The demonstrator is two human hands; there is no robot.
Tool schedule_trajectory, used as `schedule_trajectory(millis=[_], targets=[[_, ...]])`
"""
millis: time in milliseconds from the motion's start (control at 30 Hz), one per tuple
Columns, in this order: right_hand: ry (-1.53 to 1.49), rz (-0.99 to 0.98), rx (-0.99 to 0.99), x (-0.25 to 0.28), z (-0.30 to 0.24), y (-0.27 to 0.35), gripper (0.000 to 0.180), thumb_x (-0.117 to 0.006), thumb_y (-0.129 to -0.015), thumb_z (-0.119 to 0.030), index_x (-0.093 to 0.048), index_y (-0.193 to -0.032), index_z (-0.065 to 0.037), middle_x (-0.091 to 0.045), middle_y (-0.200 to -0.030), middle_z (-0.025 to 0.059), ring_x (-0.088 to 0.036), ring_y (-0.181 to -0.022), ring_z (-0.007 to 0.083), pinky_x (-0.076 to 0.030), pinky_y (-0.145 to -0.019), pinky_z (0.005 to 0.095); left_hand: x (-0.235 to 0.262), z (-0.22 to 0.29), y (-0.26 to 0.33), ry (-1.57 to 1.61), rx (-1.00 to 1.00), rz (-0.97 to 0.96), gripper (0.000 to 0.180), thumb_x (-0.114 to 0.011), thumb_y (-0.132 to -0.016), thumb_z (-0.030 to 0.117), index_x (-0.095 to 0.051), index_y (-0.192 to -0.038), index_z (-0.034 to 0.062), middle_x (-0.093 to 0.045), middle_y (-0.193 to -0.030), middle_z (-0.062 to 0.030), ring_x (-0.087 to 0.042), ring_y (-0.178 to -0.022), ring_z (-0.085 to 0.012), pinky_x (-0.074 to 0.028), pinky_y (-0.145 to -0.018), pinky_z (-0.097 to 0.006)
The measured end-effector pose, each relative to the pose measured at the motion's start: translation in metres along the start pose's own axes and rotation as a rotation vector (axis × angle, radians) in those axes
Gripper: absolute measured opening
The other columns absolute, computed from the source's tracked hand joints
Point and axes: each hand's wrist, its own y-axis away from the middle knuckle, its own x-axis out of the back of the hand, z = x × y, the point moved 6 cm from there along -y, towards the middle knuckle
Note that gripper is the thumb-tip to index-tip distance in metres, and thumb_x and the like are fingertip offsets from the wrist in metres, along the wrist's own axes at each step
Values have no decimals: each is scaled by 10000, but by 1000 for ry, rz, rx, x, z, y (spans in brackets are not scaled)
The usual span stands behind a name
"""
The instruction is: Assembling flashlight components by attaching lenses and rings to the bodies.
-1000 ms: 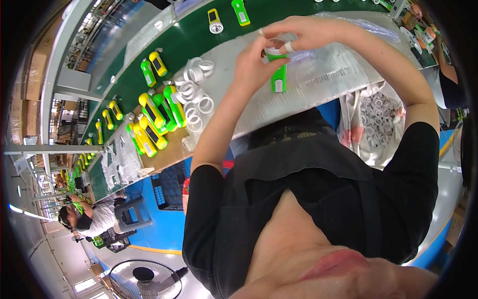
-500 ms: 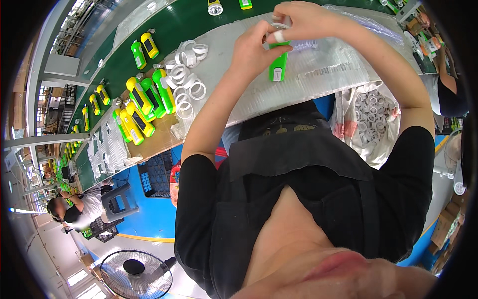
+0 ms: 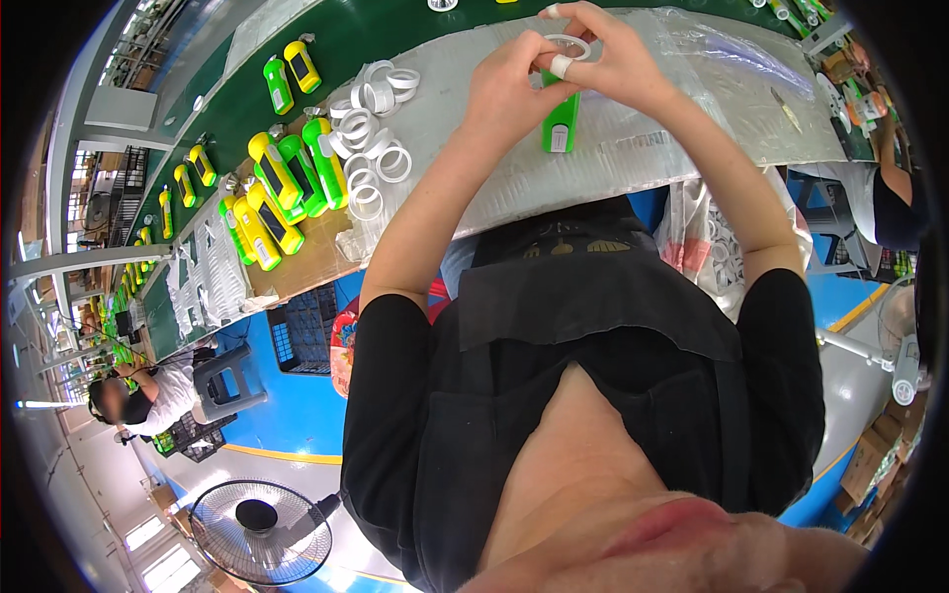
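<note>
Above the far side of the bench, both my hands meet around one green flashlight [image 3: 560,133], its lower end pointing toward me. My left hand [image 3: 506,84] is closed round its upper part from the left. A white ring [image 3: 571,40] sits at the flashlight's far end, and my right hand [image 3: 625,71] pinches it from the right, fingertips close to those of the left. White wraps show on two right fingers. The fingers partly hide the flashlight's head, so I cannot tell how far the ring is over it.
Loose white rings [image 3: 393,164] lie left of my left forearm, beside a cluster of green and yellow flashlights [image 3: 297,178]. More flashlights stand along the green belt [image 3: 222,128]. A sack of rings [image 3: 727,247] hangs below the bench's right side. A knife-like tool [image 3: 787,111] lies at the right.
My fingers have shifted around the flashlight's far end, and more of the white ring shows. The view has turned slightly, and flashlights at the top edge have slid mostly out of sight.
</note>
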Motion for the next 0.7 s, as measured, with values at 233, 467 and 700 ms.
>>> schedule_trajectory(millis=[233, 467, 700], targets=[[-736, 111, -475, -93, 43, 93, 693, -798, -792, -260, -445, -1331, -3, -609, -1165, 101, -589, -1034, 181, -479, -901, 334, 5, -12, 6, 133, 71, -82, 406, -843, -730, 159, -559, -1007, 69, -702, -1022, -84, -685, -894, -187, -549, -784, -317], [-1159, -337, -640, -106, -18, 94, 294, -761, -696, -137, -589, -913, -38, -618, -739, 49, -604, -633, 143, -494, -575, 268, 14, 7, 1, 1113, 384, -33, 402, -816, -735, 46, -485, -960, 82, -671, -996, -122, -661, -926, -200, -540, -785, -341], [-1102, -1109, -257, -88, -28, 33, 333, -811, -706, -120, -584, -935, -40, -620, -765, 62, -636, -671, 141, -499, -544, 261, 78, 44, -35, 513, -207, -218, 410, -705, -825, 139, -557, -1170, -27, -646, -994, -192, -665, -842, -257, -524, -753, -330]])
